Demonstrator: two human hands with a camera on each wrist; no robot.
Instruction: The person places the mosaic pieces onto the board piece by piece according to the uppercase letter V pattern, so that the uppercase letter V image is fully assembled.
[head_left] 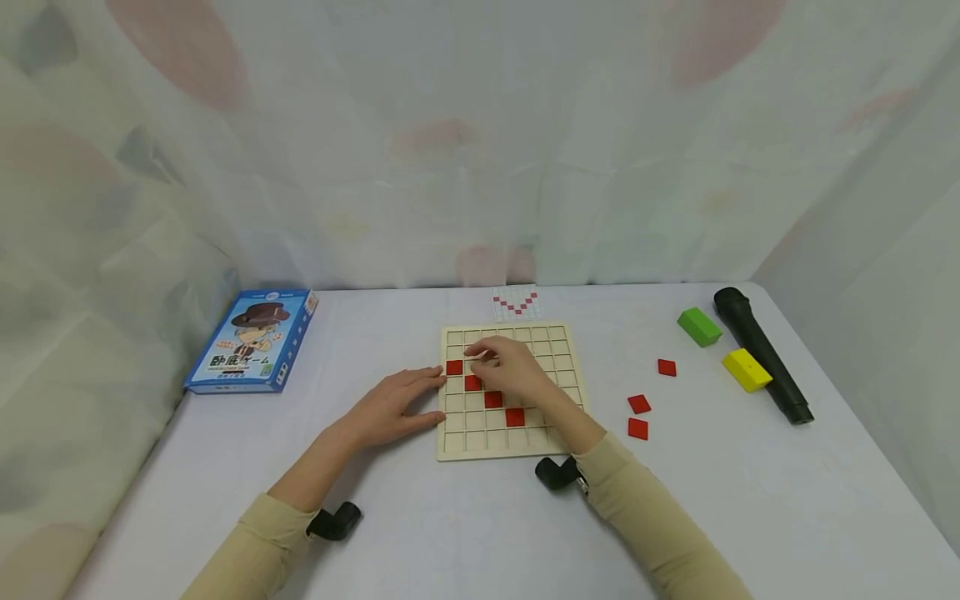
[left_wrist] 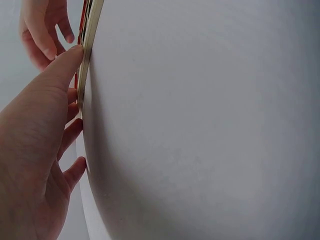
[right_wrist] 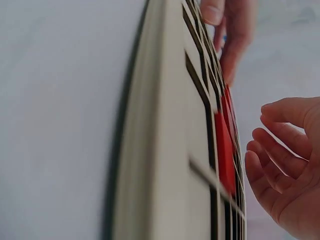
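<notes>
Board (head_left: 465,442) at mid-table, noon at its far edge. Four red tiles (head_left: 492,400) step from near 10 o'clock down to 6. The right hand (head_left: 512,369), fingers loosely curved and holding nothing visible, hovers over them; the left hand (head_left: 393,408), fingers spread, touches the edge at 9. Outward: a patterned card (head_left: 517,304) at 12; three loose tiles (head_left: 639,404), then a green block (head_left: 700,327), a yellow block (head_left: 747,370) and a microphone (head_left: 768,358) toward 3; a blue box (head_left: 251,342) toward 9.

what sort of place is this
Probably a tabletop set up for filming: a patterned sheet closes off the back of a white table, where a grid board and a blue box lie.
</notes>
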